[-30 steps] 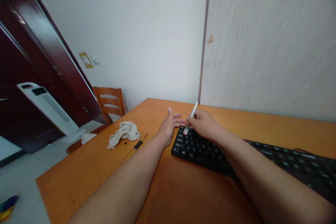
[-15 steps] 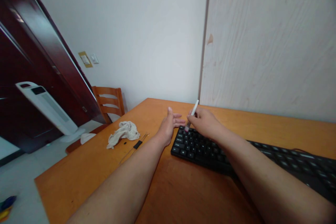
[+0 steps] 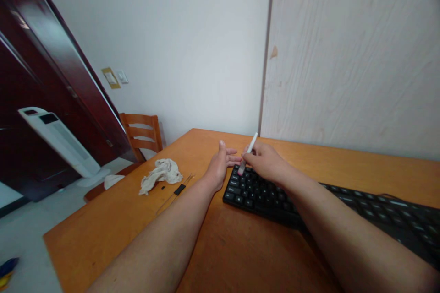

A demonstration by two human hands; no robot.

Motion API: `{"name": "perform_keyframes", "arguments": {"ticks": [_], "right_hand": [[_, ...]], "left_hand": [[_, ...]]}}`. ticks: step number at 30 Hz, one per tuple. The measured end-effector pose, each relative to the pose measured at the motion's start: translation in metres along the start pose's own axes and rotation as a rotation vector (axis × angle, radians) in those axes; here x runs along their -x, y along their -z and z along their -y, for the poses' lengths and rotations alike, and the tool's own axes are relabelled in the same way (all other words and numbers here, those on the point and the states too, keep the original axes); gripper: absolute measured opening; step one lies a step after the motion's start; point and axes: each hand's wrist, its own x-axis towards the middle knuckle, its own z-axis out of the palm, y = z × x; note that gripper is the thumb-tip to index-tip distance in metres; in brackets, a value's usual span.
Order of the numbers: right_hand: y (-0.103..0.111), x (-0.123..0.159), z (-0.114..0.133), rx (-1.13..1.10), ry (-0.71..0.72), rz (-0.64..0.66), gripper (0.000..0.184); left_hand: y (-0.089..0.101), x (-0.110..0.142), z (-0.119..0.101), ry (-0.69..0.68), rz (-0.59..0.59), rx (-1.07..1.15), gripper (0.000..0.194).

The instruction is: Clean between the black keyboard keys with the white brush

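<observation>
Long black plastic keyboard with pale key legends (image 3: 260,192) on orange-brown wooden table (image 3: 237,247), running from centre to right edge, its left end showing between the forearms; right hand (image 3: 264,159) pinches slim white-handled brush with pinkish bristle tip (image 3: 252,143), tilted, tip down at the keys by the keyboard's far left corner. Left hand (image 3: 219,165) holds nothing, fingers spread, just beside the keyboard's left end, thumb up. Left of that hand, thin tweezer-like tool with black middle piece (image 3: 179,189), then crumpled off-white cloth (image 3: 161,175), both on the table; brown wooden slatted chair (image 3: 142,132) past its left edge.
</observation>
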Motion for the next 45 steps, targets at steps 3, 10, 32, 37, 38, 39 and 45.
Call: {"name": "perform_keyframes", "arguments": {"ticks": [3, 10, 32, 37, 38, 39, 45], "right_hand": [[0.001, 0.001, 0.001, 0.102, -0.026, -0.061, 0.013], [0.000, 0.000, -0.001, 0.002, 0.018, 0.007, 0.013], [0.013, 0.000, -0.002, -0.080, -0.040, 0.071, 0.012], [0.016, -0.003, -0.006, 0.095, -0.033, 0.016, 0.009], [0.017, -0.003, -0.004, 0.103, -0.038, -0.004, 0.008], [0.018, -0.003, -0.003, 0.095, -0.043, -0.014, 0.009], [0.018, -0.002, -0.003, 0.023, -0.018, 0.056, 0.011]], "left_hand": [[0.000, -0.001, 0.000, 0.012, 0.003, 0.007, 0.088], [0.000, -0.002, 0.001, 0.002, 0.006, 0.004, 0.088], [0.001, -0.001, 0.001, 0.000, 0.002, -0.034, 0.085], [0.002, -0.001, 0.002, 0.008, 0.002, -0.030, 0.083], [0.002, -0.001, 0.002, 0.008, 0.003, -0.027, 0.083], [0.002, -0.002, 0.002, 0.008, 0.005, -0.025, 0.083], [0.002, -0.002, 0.003, -0.004, 0.000, -0.045, 0.083]]}}
